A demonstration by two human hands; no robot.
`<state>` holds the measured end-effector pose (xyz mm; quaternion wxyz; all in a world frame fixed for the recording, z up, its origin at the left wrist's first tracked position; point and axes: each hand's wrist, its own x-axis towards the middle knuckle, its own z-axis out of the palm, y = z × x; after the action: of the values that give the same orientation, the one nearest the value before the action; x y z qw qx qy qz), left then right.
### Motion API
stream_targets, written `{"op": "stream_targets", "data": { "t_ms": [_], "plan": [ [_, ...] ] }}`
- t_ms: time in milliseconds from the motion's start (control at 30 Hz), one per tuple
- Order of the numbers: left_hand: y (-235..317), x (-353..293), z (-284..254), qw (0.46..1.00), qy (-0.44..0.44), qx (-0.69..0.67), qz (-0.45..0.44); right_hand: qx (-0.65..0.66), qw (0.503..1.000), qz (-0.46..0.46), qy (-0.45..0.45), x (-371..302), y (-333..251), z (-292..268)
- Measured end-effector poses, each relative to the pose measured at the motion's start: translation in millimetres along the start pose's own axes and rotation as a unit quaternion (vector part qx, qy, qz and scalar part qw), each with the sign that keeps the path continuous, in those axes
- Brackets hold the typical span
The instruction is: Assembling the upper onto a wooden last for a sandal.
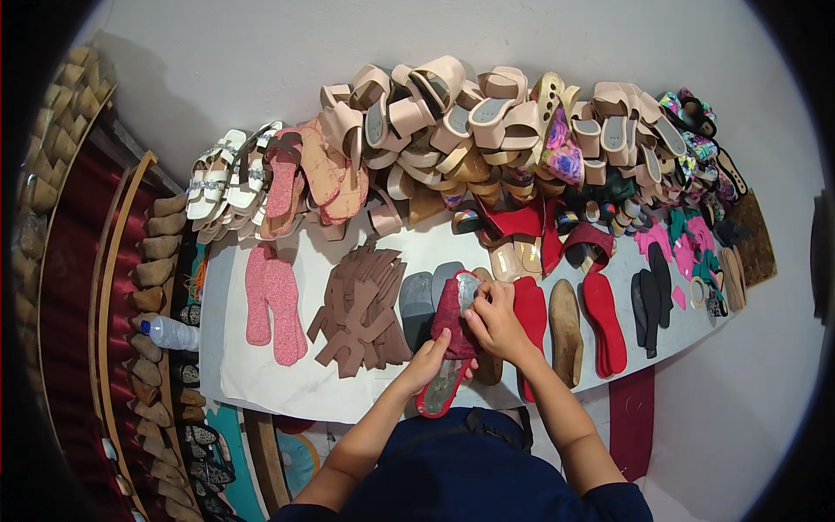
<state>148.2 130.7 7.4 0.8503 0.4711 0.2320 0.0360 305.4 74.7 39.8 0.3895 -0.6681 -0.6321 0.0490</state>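
Note:
Held over the table's near edge is a shoe sole with a red rim and a shiny grey face, toe pointing away from me. A dark red shoe upper lies across its middle. My left hand grips the near half, thumb on top of the dark red material and fingers wrapped beneath. Near the far end, my right hand has its fingers pinched at the sole's right edge; what sits between those fingertips is too small to tell. Partly behind the sole, a wooden shoe last shows.
Brown strap pieces and pink soles lie left on the table. Grey blocks, red soles, another wooden last and black soles flank my hands. Piled sandals line the wall; a rack of lasts stands left.

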Motion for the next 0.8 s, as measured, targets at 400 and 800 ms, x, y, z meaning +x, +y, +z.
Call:
{"op": "stream_targets", "data": {
  "t_ms": [400, 800],
  "plan": [
    [0, -6, -7, 0.976, -0.095, -0.187, -0.058, 0.34, 0.938, 0.068, 0.018, -10, 14, -11],
    [15, -7, -5, 0.998, -0.062, 0.012, 0.018, 0.185, 0.98, 0.042, -0.052, -1, 3, -18]
  ]
}}
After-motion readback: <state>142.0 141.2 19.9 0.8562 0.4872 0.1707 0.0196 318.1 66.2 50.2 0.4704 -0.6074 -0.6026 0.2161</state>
